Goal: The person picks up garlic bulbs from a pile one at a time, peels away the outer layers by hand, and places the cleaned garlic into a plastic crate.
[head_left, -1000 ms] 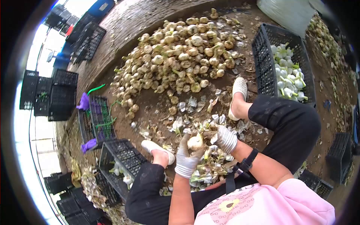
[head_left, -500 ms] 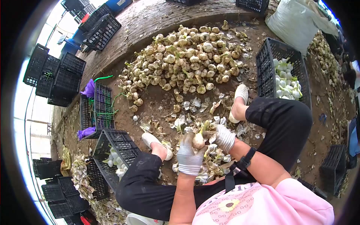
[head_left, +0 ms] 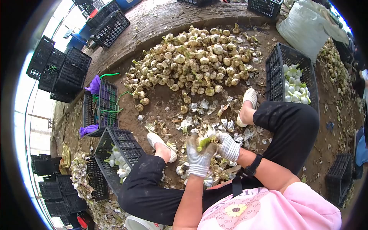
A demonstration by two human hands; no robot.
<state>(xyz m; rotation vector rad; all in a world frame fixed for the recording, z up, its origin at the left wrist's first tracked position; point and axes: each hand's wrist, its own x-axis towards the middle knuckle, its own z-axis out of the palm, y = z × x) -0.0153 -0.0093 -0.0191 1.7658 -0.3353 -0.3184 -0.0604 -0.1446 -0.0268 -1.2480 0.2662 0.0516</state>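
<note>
My left hand (head_left: 199, 156), in a striped whitish glove, is closed around a garlic bulb whose green stem (head_left: 204, 143) points toward my body. My right hand (head_left: 228, 146), gloved too, touches the same bulb from the right with its fingers bent; whether it holds a peel or anything else is too small to tell. Beneath both hands lie loose skins and cut stems (head_left: 220, 168). Beyond my feet rises a large pile of unpeeled garlic (head_left: 191, 61).
Cleaned white bulbs fill part of a black crate (head_left: 274, 76) at the right and another crate (head_left: 132, 147) at the left. A crate (head_left: 108, 100) with purple netting stands behind the left one. A white sack (head_left: 303, 28) is at the upper right.
The garlic has been turned, so its stem now points toward my body instead of away. My right hand has come in closer to my left hand. The view has shifted slightly.
</note>
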